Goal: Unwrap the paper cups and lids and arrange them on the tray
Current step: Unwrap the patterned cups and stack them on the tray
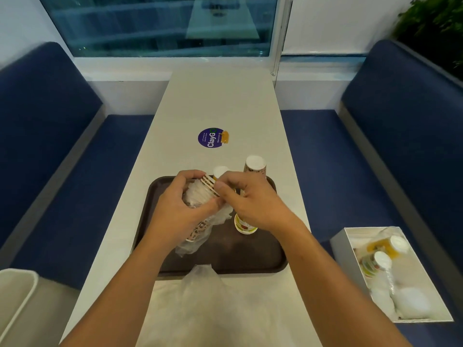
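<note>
Over tray [250, 256], left hand [179, 205] and right hand [251, 204] seemingly grip wrapped cups [209, 188].

Tray [250, 261]: dark brown, rectangular, lying flat.
Cup sleeve [209, 187]: nested patterned paper cups, tilted above the tray's left half, rims towards its far edge. My left hand [180, 204] grips it; my right hand [248, 199] pinches the rim end.
Plastic wrap [221, 216]: clear, crumpled, peeled back along the sleeve.
Upside-down cups: tall stack [255, 166] at the tray's far-right edge, short stack [220, 171] at its far edge, middle cup [244, 226].
Loose wrap [200, 274]: across the tray's near edge.
</note>
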